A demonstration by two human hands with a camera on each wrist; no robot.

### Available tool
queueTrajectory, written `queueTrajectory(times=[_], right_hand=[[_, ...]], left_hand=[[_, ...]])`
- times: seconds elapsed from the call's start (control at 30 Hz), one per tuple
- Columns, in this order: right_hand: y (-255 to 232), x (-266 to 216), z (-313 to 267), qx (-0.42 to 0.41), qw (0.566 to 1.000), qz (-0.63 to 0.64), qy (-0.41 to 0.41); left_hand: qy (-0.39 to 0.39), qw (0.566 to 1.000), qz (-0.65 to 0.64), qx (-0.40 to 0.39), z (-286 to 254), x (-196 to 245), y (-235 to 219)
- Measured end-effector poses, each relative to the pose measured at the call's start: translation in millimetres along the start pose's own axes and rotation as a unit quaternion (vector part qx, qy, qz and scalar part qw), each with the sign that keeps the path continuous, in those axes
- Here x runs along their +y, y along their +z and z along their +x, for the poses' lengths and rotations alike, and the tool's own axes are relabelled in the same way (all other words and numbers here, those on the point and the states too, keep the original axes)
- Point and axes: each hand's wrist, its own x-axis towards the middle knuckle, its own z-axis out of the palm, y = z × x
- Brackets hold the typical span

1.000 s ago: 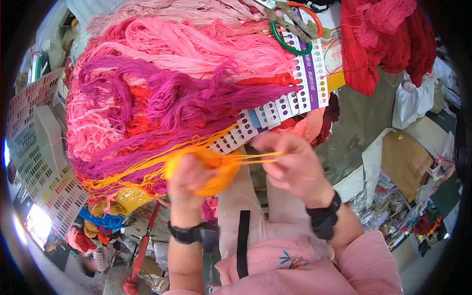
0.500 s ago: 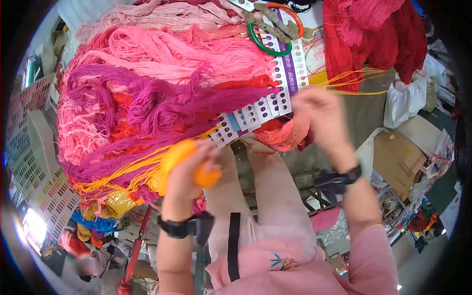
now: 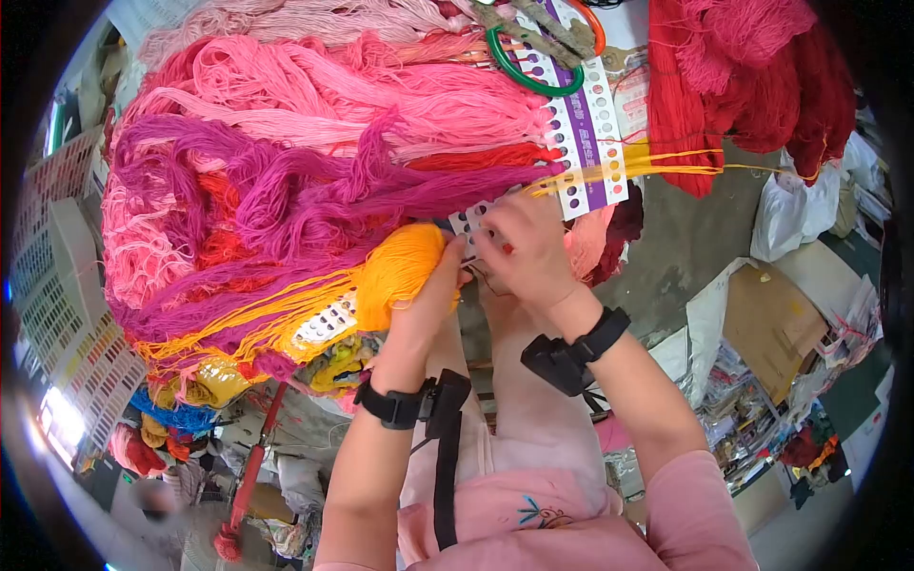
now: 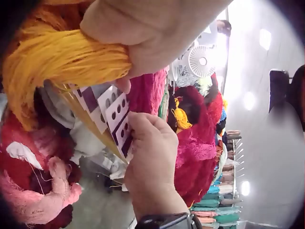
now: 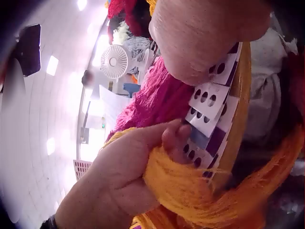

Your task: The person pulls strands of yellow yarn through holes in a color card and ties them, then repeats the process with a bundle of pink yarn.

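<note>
A bundle of orange-yellow yarn [image 3: 405,266] is gripped by the left hand [image 3: 428,300], its loops bulging over the thumb side. In the right wrist view, fingertips of the left hand [image 5: 124,171] touch the punched card [image 5: 208,100]. Close beside it, the right hand [image 3: 533,252] is at the same strip; the left wrist view has the right hand [image 4: 152,160] pinching the card edge [image 4: 114,112]. Yellow strands [image 3: 647,166] stretch rightward across the purple-and-white card [image 3: 583,143] from near the right hand. Magenta yarn [image 3: 314,205] lies just above both hands.
Pink yarn [image 3: 314,95] is heaped across the table. Scissors with a green handle [image 3: 519,76] lie at the top. Red yarn [image 3: 685,114] hangs at the right, above a white bag [image 3: 795,214] and cardboard [image 3: 776,324]. Colour sheets [image 3: 62,276] stand at the left.
The right hand has come back leftward from the far right to the card strip. Yellow strands now lie over the card. The left hand has moved right and up with its bundle.
</note>
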Motion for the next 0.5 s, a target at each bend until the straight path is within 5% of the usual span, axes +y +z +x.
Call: queueTrajectory(times=[0.27,0.33,0.5], right_hand=[[-4,9,-6,-0.053,0.999,-0.001,-0.001],[-3,-1,-7,-0.074,0.997,-0.001,-0.029],[-5,6,-10,-0.135,0.988,0.058,-0.057]], left_hand=[[0.001,0.991,0.13,-0.035,-9,10,-6],[-0.062,0.997,0.024,-0.031,-3,5,-7],[-0.073,0.992,-0.082,-0.068,2,5,-1]])
